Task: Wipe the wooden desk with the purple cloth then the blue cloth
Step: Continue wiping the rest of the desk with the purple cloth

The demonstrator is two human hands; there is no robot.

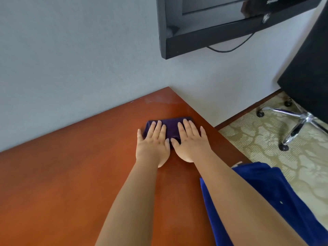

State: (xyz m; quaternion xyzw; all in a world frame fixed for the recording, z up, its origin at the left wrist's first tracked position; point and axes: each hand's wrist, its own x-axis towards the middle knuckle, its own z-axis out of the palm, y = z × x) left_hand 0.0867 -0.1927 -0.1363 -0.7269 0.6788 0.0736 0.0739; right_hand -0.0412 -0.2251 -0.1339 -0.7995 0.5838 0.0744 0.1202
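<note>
A pale grey wall [71, 59] fills the upper part of the view, and a reddish-brown wooden desk [62, 174] runs up against it, its far corner pointing toward twelve o'clock. At one o'clock a black monitor [221, 27] is mounted on the wall, with a dark cable [236, 45] looping beneath it. At three o'clock a black office chair [310, 59] stands on patterned beige carpet [257, 139], its chrome star base [301, 121] and dark castors showing.

Both bare forearms reach from six o'clock toward the desk's far corner, nearly parallel and close together. The left hand [152, 139] and the right hand [191, 137] lie palm down, side by side, with thumbs almost meeting between them. The fingers of each are straight and lightly spread, pointing toward twelve o'clock, and they press flat on the purple cloth [170, 128]; neither hand curls round or pinches it. The heels of both palms rest on the bare wood just behind the cloth.

The purple cloth is folded into a compact strip lying crosswise near the desk's far right corner, close to the right edge, most of it covered by the fingers. The blue cloth [275, 192] lies at four to five o'clock, draped over the desk's right edge and hanging toward the carpet, partly hidden under the right forearm. A small white tag [237, 164] shows at its upper end.
</note>
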